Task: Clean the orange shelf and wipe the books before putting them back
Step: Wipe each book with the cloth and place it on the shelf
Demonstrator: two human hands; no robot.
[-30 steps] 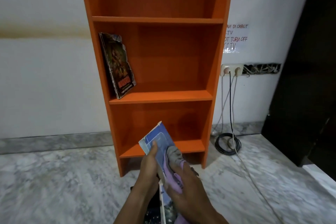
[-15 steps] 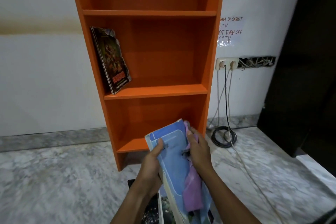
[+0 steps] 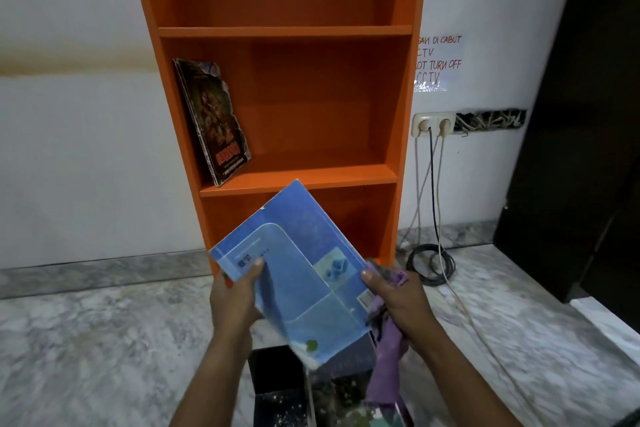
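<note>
An orange shelf [image 3: 298, 180] stands against the white wall. A dark-covered book [image 3: 216, 121] leans against the left wall of its middle compartment. In front of the lowest compartment I hold a blue book [image 3: 301, 274], tilted with its cover facing me. My left hand [image 3: 235, 302] grips its left edge, thumb on the cover. My right hand [image 3: 394, 298] grips its right edge and also holds a purple cloth [image 3: 388, 360], which hangs down below the hand. More books [image 3: 277, 388] lie on the floor beneath the blue one, partly hidden.
A double wall socket [image 3: 433, 123] sits right of the shelf, with cables running down to a coil [image 3: 431, 263] on the marble floor [image 3: 86, 340]. A dark door or cabinet [image 3: 581, 114] fills the right side. A handwritten notice [image 3: 438, 62] is taped to the wall.
The blue book has risen and turned so its cover faces me. My right hand, with the cloth, moved off the cover to the book's right edge. The view has come closer to the shelf.
</note>
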